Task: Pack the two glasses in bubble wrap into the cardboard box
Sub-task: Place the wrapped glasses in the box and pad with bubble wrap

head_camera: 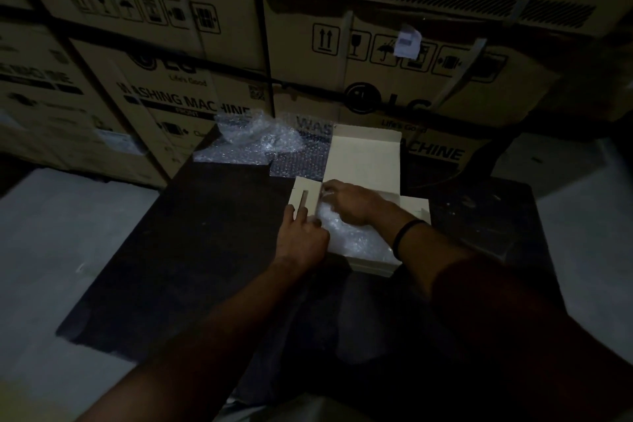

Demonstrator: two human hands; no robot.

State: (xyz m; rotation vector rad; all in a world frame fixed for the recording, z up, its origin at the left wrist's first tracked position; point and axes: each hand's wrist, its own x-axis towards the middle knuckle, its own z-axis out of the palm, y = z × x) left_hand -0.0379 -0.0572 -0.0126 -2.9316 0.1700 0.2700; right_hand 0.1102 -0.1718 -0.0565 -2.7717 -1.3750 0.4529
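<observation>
Two hands work at one small cardboard box on a dark table. The box is open, and its tall lid stands up at the far side. Inside lies a bundle of bubble wrap. The glasses must be in that wrap, but I cannot see glass through it, and I cannot tell if one or both are in there.

The bundle looks long, and it seems to run from the far left corner of the box toward the near right corner. The right hand is right on top of its far end, fingers curled down and pressing or pinching the wrap there. The left hand rests on the left side flap of the box, fingers flat and spread, thumb by the edge of the wrap. It seems to hold the box steady and is not gripping anything. So the right hand is the one nearer the bundle.

I think the bundle needs pushing down so it sits low and the lid can close. The side flaps stick out and could get in the way.

More loose bubble wrap lies at the back of the table, well apart from the hands. Big washing machine cartons are stacked behind. It is very dark.
</observation>
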